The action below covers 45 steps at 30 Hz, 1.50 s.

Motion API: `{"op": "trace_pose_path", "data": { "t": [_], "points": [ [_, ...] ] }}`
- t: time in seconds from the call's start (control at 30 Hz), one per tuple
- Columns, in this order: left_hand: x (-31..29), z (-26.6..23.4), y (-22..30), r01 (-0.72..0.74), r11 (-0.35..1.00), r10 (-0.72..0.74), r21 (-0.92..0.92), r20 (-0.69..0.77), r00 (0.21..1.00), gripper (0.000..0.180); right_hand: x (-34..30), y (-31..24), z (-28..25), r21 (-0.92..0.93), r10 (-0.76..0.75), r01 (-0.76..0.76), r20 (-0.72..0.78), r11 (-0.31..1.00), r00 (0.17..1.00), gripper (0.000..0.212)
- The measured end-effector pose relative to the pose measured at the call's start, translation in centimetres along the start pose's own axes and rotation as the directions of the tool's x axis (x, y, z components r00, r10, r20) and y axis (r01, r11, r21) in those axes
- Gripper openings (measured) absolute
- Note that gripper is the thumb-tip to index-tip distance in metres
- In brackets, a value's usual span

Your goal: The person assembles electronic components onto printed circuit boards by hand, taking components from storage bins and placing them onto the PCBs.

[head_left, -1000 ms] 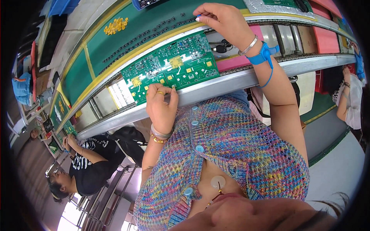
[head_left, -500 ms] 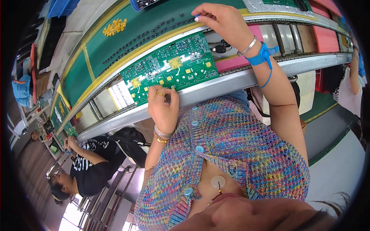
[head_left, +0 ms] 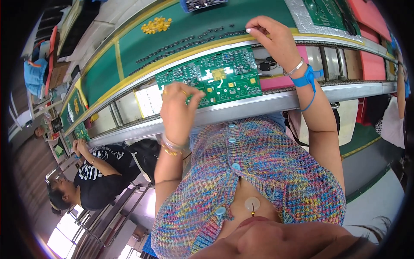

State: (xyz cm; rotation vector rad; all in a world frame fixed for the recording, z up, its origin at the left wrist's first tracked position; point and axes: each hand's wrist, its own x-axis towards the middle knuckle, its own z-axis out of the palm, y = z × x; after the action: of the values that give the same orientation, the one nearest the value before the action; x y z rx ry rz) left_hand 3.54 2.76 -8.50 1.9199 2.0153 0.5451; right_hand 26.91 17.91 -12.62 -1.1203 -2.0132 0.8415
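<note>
Over the left part of a green circuit board [head_left: 235, 69], my left hand [head_left: 176, 108] hovers with bent fingers, its thumb apart from them; nothing shows between them. The board lies on the rails of a metal conveyor [head_left: 241, 102] in front of me. Beyond it, rows of small black components [head_left: 189, 42] line a green mat [head_left: 129, 41]. My right hand [head_left: 272, 41] is at the right end of these rows, fingers curled and fingertips close together near the last parts. Whatever it may pinch is too small to make out. A blue strap [head_left: 307, 77] circles my right wrist.
A pile of yellow disc-shaped components [head_left: 156, 25] lies on the mat, near a blue bin [head_left: 202, 5] of dark parts. Keys [head_left: 265, 65] lie right of the board. Another green board [head_left: 321, 15] rests far right on silvery wrap. A co-worker [head_left: 92, 172] sits at the left.
The view has shifted, so the scene sits further right. My left hand has come off the board's near edge and moved left over it, thumb and fingers parting. My right hand stays by the black components.
</note>
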Motion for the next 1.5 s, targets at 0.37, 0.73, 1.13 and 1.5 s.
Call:
{"op": "trace_pose_path", "data": {
  "t": [0.37, 0.73, 1.13, 1.5],
  "points": [
    [16.3, 1.2, -10.2, -0.144, 0.963, 0.209, 0.229, -0.292, 0.933, 0.012, -2.5, -4.9, 2.1, 0.091, 0.213, -0.224, 0.112, 0.97, 0.971, 0.011],
    [17.5, 1.8, -11.7, -0.329, 0.926, 0.37, 0.184, -0.276, 0.887, 0.013, -1.3, -8.8, 9.8, -0.116, 0.121, -0.093, 0.261, 0.989, 0.958, 0.013],
    [17.5, 2.2, -10.8, -0.281, 0.948, 0.307, 0.153, -0.192, 0.932, 0.013, 1.8, -9.3, 14.1, -0.371, 0.17, -0.042, 0.321, 0.928, 0.932, 0.019],
    [17.4, 2.2, -10.6, -0.338, 0.92, 0.376, 0.197, -0.209, 0.903, 0.013, 2.6, -9.8, 14.7, -0.482, 0.198, -0.002, 0.356, 0.876, 0.913, 0.023]
  ]
}}
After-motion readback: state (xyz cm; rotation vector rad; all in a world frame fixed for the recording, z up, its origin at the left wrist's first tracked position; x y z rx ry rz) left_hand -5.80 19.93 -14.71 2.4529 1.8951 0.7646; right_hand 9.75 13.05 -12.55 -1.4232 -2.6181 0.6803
